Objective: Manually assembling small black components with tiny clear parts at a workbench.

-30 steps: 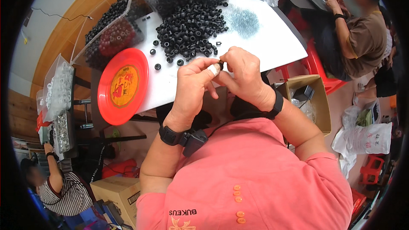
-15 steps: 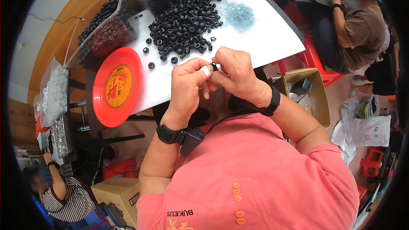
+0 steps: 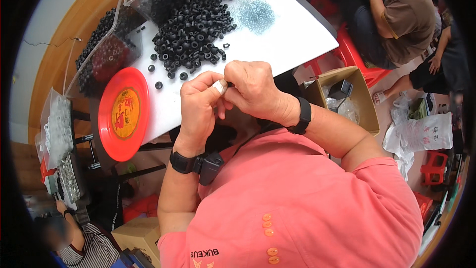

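Both hands meet just above the near edge of the white table [image 3: 277,39]. The left hand [image 3: 198,106] is curled shut, its fingertips pinched together, and one finger wears a pale bandage [image 3: 219,87] at the tip. The right hand [image 3: 253,89] is closed against it, thumb and fingers pressed to the left fingertips. Where the two hands touch, a small dark piece [image 3: 229,84] barely shows — too hidden to tell its shape, though both hands seem to grip it between them. Each wrist carries a black band, and the left one [image 3: 184,163] has a small black device fixed beside it.

Just beyond the hands lies a heap of black rubber rings [image 3: 191,34] spread on the table, with a few strays near the left hand. Further back sits a smaller scatter of shiny metal bits [image 3: 255,14]. To the left, clear plastic bags [image 3: 106,52] hold more black rings, and a red round plate [image 3: 124,114] lies at the table's edge, well apart from the hands.

An open cardboard box [image 3: 347,97] stands on the floor to the right. Beyond it another person in a brown shirt [image 3: 406,20] sits at a second table — their hands are far from this one's work.
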A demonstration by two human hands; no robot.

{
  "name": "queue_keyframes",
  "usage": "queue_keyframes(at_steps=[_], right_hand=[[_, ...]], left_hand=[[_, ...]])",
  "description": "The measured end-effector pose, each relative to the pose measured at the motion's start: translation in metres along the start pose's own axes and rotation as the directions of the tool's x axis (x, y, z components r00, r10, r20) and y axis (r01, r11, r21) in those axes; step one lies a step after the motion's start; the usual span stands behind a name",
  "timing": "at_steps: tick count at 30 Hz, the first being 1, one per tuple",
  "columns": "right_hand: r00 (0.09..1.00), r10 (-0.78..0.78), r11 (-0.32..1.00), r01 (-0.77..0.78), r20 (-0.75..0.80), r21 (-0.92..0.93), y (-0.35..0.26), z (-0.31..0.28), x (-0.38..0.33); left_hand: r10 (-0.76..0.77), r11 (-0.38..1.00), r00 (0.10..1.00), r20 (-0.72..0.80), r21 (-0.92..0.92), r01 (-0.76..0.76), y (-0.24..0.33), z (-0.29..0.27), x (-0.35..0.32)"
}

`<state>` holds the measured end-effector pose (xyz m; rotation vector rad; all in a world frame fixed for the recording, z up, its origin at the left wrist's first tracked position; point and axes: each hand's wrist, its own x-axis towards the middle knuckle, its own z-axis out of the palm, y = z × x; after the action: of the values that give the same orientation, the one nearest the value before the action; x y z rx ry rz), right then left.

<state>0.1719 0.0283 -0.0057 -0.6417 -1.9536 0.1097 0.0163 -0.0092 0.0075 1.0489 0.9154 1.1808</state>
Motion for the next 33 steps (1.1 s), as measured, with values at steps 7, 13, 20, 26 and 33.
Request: queue_keyframes(at_steps=[7, 13, 20, 26, 33], right_hand=[[0.994, 0.087, 0.996, -0.087, 0.059, -0.004, -0.001, -0.009, 0.005], [0.962, 0.176, 0.911, -0.080, 0.208, -0.404, 0.054, -0.043, 0.027], [0.874, 0.156, 0.751, 0.198, 0.460, -0.630, 0.080, -0.036, 0.054], [0.850, 0.036, 0.772, 0.310, 0.525, -0.555, 0.087, -0.043, 0.039], [0.906, -0.081, 0.771, 0.321, 0.416, -0.550, 0.091, -0.036, 0.028]], left_hand=[[-0.039, 0.999, 0.998, -0.056, 0.022, 0.040, 0.012, -0.002, -0.010], [0.369, 0.857, 0.815, -0.446, 0.503, -0.113, 0.057, -0.054, -0.048], [0.563, 0.413, 0.714, -0.417, 0.890, 0.193, 0.059, -0.124, -0.043], [0.777, 0.212, 0.615, -0.134, 0.976, -0.054, 0.049, -0.071, -0.039], [0.694, 0.133, 0.679, 0.238, 0.885, -0.446, 0.009, -0.005, 0.006]])
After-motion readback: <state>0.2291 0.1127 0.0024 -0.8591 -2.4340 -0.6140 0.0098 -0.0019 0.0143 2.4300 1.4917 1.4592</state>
